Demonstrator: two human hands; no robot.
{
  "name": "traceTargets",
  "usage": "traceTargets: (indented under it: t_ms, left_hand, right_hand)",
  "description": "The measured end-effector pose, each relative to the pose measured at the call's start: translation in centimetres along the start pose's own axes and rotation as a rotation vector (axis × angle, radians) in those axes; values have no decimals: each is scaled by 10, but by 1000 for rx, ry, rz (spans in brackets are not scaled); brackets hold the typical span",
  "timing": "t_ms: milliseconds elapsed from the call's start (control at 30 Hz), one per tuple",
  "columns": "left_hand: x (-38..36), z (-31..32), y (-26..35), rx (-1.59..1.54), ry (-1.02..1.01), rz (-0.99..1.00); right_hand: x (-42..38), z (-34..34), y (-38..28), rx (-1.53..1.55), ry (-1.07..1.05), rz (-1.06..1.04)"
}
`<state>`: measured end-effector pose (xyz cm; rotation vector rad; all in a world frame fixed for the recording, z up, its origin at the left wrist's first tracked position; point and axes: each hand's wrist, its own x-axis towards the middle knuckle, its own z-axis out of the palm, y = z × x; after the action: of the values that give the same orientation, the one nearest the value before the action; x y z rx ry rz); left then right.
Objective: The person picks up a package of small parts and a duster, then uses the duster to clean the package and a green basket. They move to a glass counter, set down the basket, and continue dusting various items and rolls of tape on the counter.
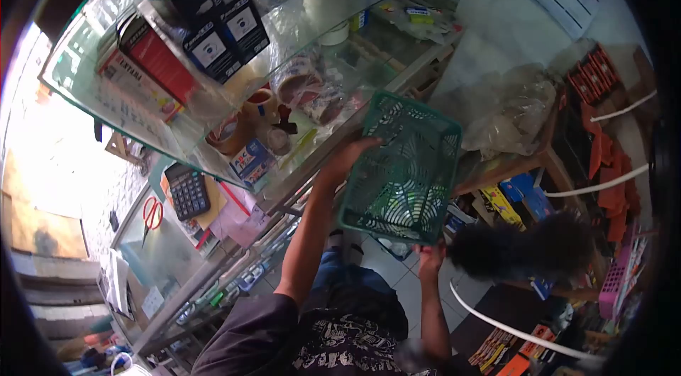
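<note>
A green plastic basket (401,170) with patterned openwork sides is held up in front of my body, tilted so that its inside faces me. My left hand (352,156) is closed on its left rim, with some fingers hidden behind the wall. At the lower right corner my right hand (430,257) grips the rim, its fingers only partly visible. Behind the basket stands a glass display case, whose shelf (397,67) carries rolls of tape (225,136) and a blue and white ABC pack (252,161).
Boxed goods (227,35) fill the glass case. A calculator (187,191) and red-handled scissors (152,214) lie on the left counter. A plastic bag (514,110) rests at right, above packed shelves. A white cable (518,333) curves across the lower right. A dark, fuzzy item (525,245) is blurred.
</note>
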<state>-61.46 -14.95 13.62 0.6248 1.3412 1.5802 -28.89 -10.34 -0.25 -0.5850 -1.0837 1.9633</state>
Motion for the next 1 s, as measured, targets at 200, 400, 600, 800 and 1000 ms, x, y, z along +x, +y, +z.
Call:
traceTargets:
  t_ms: [200, 400, 600, 800, 1000]
  left_hand:
    - [44, 11, 45, 81, -98, -107]
    - [75, 3, 61, 381, 16, 82]
    - [46, 3, 64, 555, 167, 550]
    - [8, 4, 36, 992, 130, 636]
    - [-2, 11, 1, 939, 151, 520]
  right_hand:
    - [62, 50, -35, -254, 323, -78]
    - [133, 70, -44, -518, 401, -232]
    - [199, 97, -48, -594, 445, -348]
    - [240, 140, -48, -491, 312, -391]
    - [278, 166, -13, -502, 268, -303]
